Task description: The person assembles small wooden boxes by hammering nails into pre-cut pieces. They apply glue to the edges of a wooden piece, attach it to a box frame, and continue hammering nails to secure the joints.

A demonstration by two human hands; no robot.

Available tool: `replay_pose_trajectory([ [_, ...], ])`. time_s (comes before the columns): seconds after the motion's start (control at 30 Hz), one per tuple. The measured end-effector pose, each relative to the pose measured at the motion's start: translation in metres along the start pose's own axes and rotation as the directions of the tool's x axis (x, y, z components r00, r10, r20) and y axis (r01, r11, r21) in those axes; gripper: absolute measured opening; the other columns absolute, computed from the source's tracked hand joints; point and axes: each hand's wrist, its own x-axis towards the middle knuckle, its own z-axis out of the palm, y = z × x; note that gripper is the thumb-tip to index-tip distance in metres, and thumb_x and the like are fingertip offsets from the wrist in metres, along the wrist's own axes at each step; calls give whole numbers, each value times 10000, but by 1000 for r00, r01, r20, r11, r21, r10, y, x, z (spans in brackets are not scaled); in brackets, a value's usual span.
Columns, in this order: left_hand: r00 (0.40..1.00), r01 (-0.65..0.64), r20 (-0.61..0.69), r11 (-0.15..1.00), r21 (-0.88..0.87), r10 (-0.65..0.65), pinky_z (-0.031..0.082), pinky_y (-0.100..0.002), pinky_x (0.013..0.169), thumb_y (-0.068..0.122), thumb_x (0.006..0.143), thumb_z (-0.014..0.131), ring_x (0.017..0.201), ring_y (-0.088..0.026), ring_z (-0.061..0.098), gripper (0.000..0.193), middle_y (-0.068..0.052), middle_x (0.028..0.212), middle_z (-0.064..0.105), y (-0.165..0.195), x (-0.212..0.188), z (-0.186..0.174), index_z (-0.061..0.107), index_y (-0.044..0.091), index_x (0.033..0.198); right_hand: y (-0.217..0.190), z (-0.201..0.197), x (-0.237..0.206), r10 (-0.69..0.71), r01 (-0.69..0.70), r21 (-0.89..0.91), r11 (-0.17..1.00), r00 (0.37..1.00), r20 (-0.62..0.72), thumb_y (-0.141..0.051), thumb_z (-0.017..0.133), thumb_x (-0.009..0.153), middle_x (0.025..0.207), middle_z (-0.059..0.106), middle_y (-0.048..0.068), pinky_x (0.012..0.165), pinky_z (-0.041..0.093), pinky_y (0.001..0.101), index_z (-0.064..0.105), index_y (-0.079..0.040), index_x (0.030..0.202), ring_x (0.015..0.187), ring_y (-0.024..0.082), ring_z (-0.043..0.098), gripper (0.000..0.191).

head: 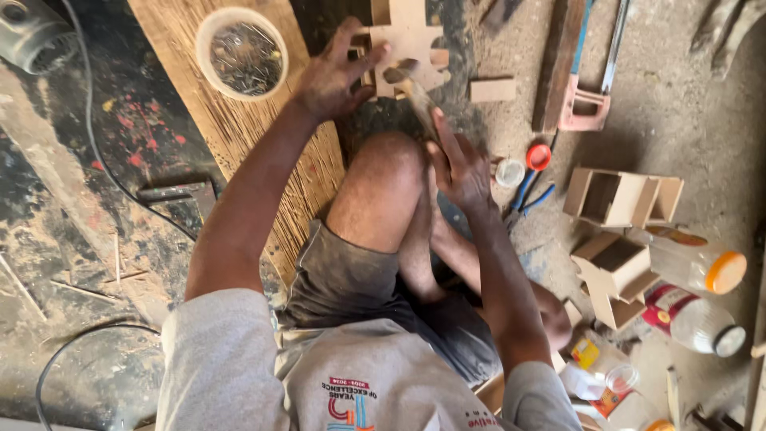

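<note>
My left hand (335, 73) presses on a pale cut-out wooden piece (408, 32) lying on the floor just beyond my bent knee. Its fingers spread over the piece's left edge. My right hand (459, 169) grips the wooden handle of a hammer (408, 84), whose head sits over the lower part of the wooden piece. The hammer head is blurred.
A round tub of nails (242, 54) rests on a long plank (231, 120) at the left. A small wood block (491, 89), a handsaw (581, 96), pliers (527, 199), small wooden boxes (614, 195) and plastic bottles (702, 267) lie to the right. Cables cross the dusty floor at the left.
</note>
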Motion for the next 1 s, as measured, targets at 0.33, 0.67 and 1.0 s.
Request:
replay_pose_trajectory([
  [0.33, 992, -75, -99, 997, -20, 72, 640, -461, 919, 322, 855, 939, 1417, -480, 484, 880, -239, 1637, 234, -1, 0, -1, 483, 357, 1608, -2, -2, -1, -23, 27, 78, 997, 998, -60, -136, 624, 1109, 922, 656, 122, 602, 531, 404, 416, -128, 1602, 696, 248, 615, 535],
  [0.67, 990, -84, -111, 996, 12, 85, 631, -461, 968, 323, 852, 940, 1450, -457, 452, 889, -213, 1644, 233, -2, 1, -2, 480, 340, 1613, 1, -2, -2, -42, 55, 103, 993, 991, -124, -153, 580, 1150, 919, 642, 97, 606, 541, 395, 386, -152, 1641, 689, 217, 605, 528],
  [1.0, 978, -130, -163, 992, -5, 127, 667, -415, 867, 337, 861, 922, 1323, -360, 633, 894, -265, 1642, 238, -3, 2, 1, 468, 341, 1631, -12, -14, 0, -2, -1, -68, 998, 999, -42, -177, 605, 1090, 904, 657, 101, 523, 481, 406, 418, -197, 1610, 603, 232, 576, 553],
])
